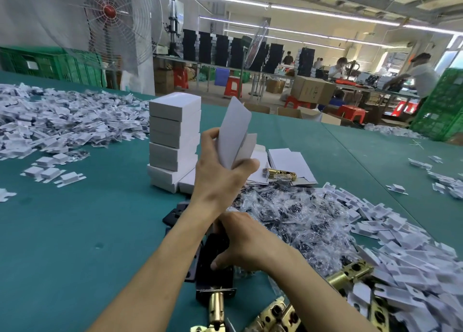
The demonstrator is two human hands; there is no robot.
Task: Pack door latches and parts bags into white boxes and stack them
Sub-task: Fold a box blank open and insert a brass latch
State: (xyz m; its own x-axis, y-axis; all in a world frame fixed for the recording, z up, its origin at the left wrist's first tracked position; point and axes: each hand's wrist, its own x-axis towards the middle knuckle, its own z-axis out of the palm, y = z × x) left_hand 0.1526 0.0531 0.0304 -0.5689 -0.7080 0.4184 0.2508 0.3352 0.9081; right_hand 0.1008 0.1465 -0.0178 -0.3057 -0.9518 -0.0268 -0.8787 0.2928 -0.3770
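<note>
My left hand (220, 171) holds a flat white box blank (235, 136) raised above the green table (75, 231), its flaps pointing up. Lower down, my right hand (240, 239) grips a black door latch (215, 256) lying among other latches. A brass-ended latch (216, 306) sticks out just below it. A pile of clear parts bags (288, 219) lies right of my hands. A tall stack of closed white boxes (172, 136) stands behind my left hand. Flat white blanks (288, 163) with a brass latch (281, 174) on them lie beyond.
White paper inserts are heaped at the right (400, 256) and far left (62, 121). More brass latches (350, 276) lie at the bottom right. Black plates (175, 215) sit near my left forearm. A standing fan (110, 30), green crates and people at benches are beyond the table.
</note>
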